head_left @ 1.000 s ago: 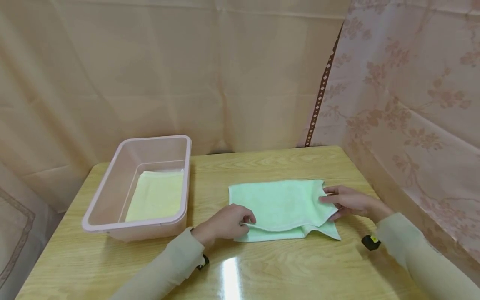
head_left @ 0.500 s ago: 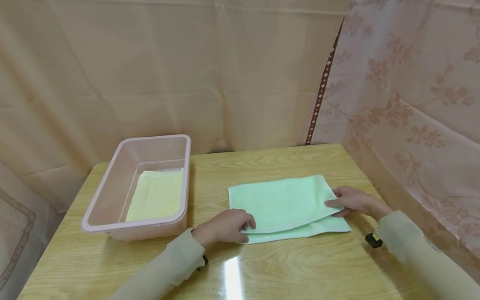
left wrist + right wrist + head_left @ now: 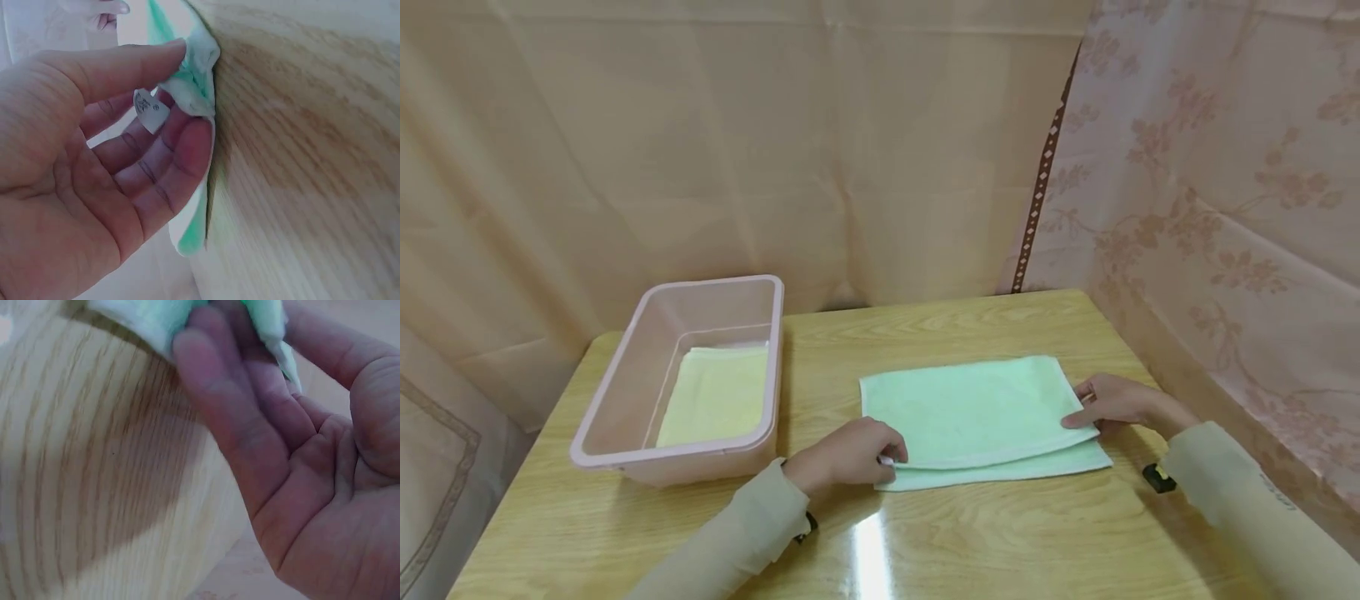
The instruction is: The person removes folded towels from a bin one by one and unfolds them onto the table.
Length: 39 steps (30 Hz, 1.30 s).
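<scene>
A mint-green towel [image 3: 962, 412] with a white hem lies folded over on the table, its upper layer stopping a little short of the lower one at the near side. My left hand [image 3: 856, 452] pinches the near left corner between thumb and fingers. A small white label [image 3: 150, 111] with dark print sticks out there in the left wrist view. At the near right corner, my right hand [image 3: 1123, 406] holds the upper layer's edge, thumb on top and fingers beneath. In the right wrist view the towel's hem [image 3: 275, 340] passes between thumb and fingers.
A pale pink plastic basin [image 3: 625, 358] stands at the table's left, with a folded yellow cloth [image 3: 718, 396] on its bottom. The wooden table [image 3: 1000, 542] ends at beige curtains [image 3: 775, 150] behind and a floral curtain [image 3: 1225, 183] to the right.
My right hand has moved right and slightly nearer with the towel's corner, and the wrinkled right side now lies flatter and straighter. The left hand has stayed at its corner.
</scene>
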Tool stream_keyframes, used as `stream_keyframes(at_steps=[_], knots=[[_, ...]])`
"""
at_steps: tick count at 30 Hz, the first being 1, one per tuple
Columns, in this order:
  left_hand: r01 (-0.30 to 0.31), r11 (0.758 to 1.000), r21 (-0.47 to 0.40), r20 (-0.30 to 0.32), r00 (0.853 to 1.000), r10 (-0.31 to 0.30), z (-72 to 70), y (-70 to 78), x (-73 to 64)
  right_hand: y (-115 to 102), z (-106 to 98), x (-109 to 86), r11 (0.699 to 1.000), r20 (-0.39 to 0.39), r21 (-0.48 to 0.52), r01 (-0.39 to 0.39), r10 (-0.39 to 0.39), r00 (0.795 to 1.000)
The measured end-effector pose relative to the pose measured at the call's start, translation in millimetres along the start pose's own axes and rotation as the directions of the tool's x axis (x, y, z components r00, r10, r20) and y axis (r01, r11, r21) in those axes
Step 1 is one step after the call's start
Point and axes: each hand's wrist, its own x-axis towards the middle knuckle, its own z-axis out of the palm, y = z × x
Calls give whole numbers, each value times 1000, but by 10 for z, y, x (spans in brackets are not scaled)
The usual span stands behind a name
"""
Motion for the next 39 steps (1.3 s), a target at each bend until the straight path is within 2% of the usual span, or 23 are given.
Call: stream_keyframes(at_steps=[6,11,15,22,28,30,33,39], knots=[[-31,996,-79,1,1000,31,-11,-51,-31,99,25,-11,996,50,84,-25,21,999],[-23,990,-142,36,999,28,-11,-80,-60,175,17,-11,991,79,136,-19,9,997],[-14,984,-179,26,999,19,-2,-98,-84,207,11,-8,991,73,129,-35,26,997],[49,979,-199,-29,998,-56,9,-91,-136,200,7,-25,992,77,126,-28,19,997],[136,963,-234,-82,984,-159,7,-122,-169,241,-12,-7,987,100,158,-16,0,995],[146,957,-250,-94,980,-174,10,-141,-173,271,-33,-15,979,121,203,5,-31,992],[145,953,-265,-114,977,-181,14,-161,-180,320,-74,-47,963,174,260,74,-122,977],[128,951,-282,-173,968,-182,-5,-187,-173,384,-158,-87,941,242,185,284,-324,915]])
